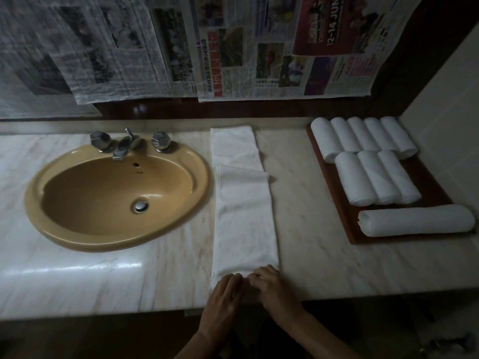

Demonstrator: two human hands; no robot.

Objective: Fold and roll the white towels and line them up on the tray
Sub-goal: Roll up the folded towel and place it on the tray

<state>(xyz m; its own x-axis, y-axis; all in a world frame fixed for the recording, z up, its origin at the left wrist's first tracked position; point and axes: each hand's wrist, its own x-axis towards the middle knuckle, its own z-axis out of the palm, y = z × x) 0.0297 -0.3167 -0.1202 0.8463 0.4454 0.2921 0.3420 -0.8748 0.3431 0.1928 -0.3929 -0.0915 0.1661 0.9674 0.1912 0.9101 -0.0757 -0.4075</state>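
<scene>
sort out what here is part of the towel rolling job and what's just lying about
Part of the job:
folded towel
rolled towels
tray
left hand
right hand

Just there:
sink
taps
newspapers
marble counter

Place: a bathroom vanity, dimly lit, where I stand.
Basin: a mustard oval sink [116,195] set in the top, with a chrome faucet [125,145].
Counter: pale marble countertop [311,242].
Wall: newspaper sheets [181,47] hang over it.
Linen: rolled white towels [363,136] lined up on a wooden tray [337,198].
</scene>
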